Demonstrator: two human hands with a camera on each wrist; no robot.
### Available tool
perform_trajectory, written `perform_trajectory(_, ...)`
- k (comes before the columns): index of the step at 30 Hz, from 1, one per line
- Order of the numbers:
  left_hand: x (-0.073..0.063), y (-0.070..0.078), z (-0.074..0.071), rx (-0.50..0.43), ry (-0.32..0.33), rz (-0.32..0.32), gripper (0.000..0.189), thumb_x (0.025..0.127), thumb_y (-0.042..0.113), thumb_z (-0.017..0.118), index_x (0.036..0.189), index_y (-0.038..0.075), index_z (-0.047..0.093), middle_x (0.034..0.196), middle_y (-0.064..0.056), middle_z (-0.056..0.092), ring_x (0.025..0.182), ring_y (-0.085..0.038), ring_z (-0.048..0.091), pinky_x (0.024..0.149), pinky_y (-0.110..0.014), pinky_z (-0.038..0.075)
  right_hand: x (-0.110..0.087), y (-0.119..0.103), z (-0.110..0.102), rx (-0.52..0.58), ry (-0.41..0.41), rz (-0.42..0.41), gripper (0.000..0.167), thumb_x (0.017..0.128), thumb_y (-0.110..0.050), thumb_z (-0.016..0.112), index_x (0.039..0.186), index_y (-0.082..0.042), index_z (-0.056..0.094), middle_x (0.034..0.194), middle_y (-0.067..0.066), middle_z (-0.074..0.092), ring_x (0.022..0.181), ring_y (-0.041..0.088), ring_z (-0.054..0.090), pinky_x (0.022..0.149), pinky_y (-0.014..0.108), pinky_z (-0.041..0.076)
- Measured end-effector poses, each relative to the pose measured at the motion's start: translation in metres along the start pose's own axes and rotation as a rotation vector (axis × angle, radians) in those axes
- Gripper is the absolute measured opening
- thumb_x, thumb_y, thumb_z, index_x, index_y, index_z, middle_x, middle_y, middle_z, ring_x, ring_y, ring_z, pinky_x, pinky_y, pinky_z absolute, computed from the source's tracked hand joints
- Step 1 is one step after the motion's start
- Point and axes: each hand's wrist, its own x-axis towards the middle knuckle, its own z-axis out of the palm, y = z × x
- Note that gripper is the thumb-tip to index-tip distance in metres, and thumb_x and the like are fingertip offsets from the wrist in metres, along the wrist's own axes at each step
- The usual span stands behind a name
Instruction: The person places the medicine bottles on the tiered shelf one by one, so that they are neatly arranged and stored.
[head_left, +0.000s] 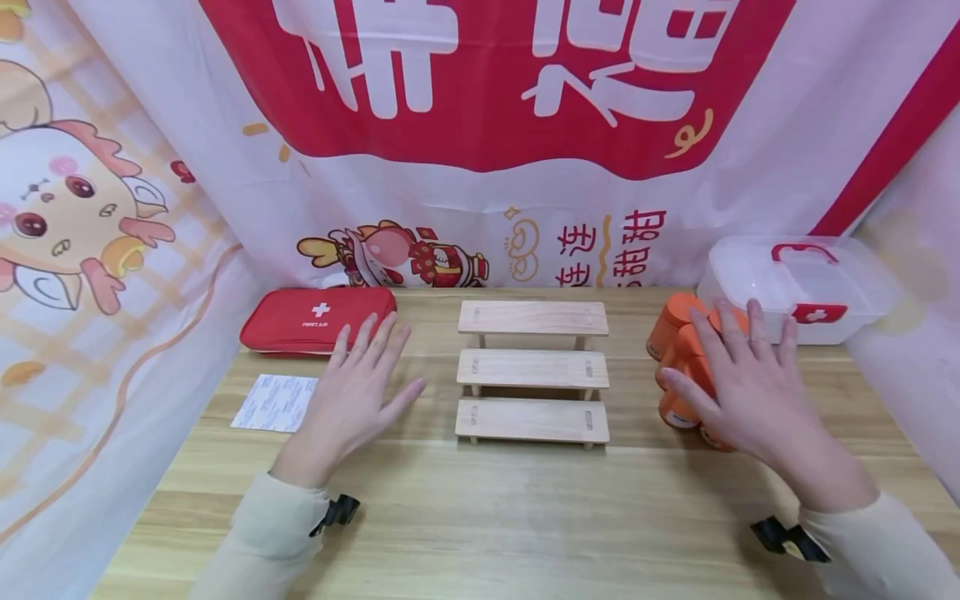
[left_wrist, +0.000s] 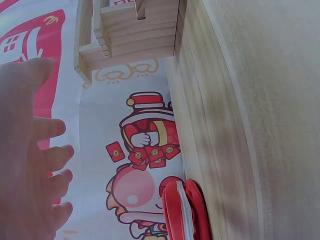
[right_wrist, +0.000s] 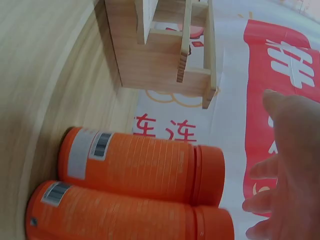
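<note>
My left hand [head_left: 351,400] is held with fingers spread, palm down, and nothing in it. In the head view it overlaps the edge of a white printed packet [head_left: 268,402], with a red first-aid pouch [head_left: 318,321] just beyond the fingertips. My right hand [head_left: 757,392] is likewise spread and holds nothing. It partly hides a cluster of several orange bottles [head_left: 678,321]; the right wrist view shows two of these bottles [right_wrist: 135,162] standing beside the hand, with ribbed sides and barcode labels. Between the hands stands a three-step wooden rack [head_left: 532,368].
At the back right sits a translucent white box [head_left: 765,275] with a red handle and a red cross latch. Printed cloth [head_left: 600,187] hangs behind and at both sides of the wooden table [head_left: 517,517].
</note>
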Motion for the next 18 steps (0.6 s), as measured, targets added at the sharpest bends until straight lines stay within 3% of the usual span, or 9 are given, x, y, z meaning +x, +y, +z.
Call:
perform_trajectory(6,-0.009,-0.001,0.000,-0.081,0.027,0.005,0.087,0.107,0.060,0.053,0.173,0.013,0.023,0.181,-0.011,0.022,0.167,-0.042,0.022,0.139,-0.059,0.016,-0.010,0.012,0.000,0.023,0.073,-0.036,0.101,0.103,-0.065,0.060,0.170,0.000,0.022,0.175,0.034,0.018,0.161,0.062,0.006,0.131,0.074,-0.013)
perform_trajectory(10,-0.015,-0.001,0.001,-0.146,0.024,-0.001,0.085,0.106,0.055,0.060,0.171,0.010,0.028,0.178,-0.013,0.030,0.164,-0.042,0.029,0.135,-0.061,0.027,-0.016,0.019,-0.001,0.066,0.092,-0.022,0.097,0.104,-0.061,0.062,0.169,0.002,0.026,0.173,0.035,0.024,0.160,0.061,0.016,0.133,0.074,0.004)
perform_trajectory(13,-0.019,-0.001,0.001,-0.209,0.037,-0.017,0.082,0.104,0.051,0.065,0.169,0.009,0.035,0.174,-0.014,0.039,0.161,-0.041,0.037,0.129,-0.063,0.038,-0.019,0.024,-0.002,0.109,0.129,0.002,0.094,0.103,-0.058,0.066,0.168,0.000,0.029,0.171,0.035,0.030,0.158,0.059,0.025,0.124,0.081,0.025)
perform_trajectory(18,-0.024,0.000,0.002,-0.343,0.101,-0.036,0.067,0.103,0.037,0.073,0.158,0.006,0.053,0.156,-0.016,0.062,0.141,-0.040,0.063,0.113,-0.062,0.055,-0.026,0.029,0.001,0.183,0.337,-0.030,0.074,0.097,-0.032,0.079,0.157,0.000,0.051,0.158,0.033,0.052,0.140,0.058,0.052,0.100,0.083,0.047)
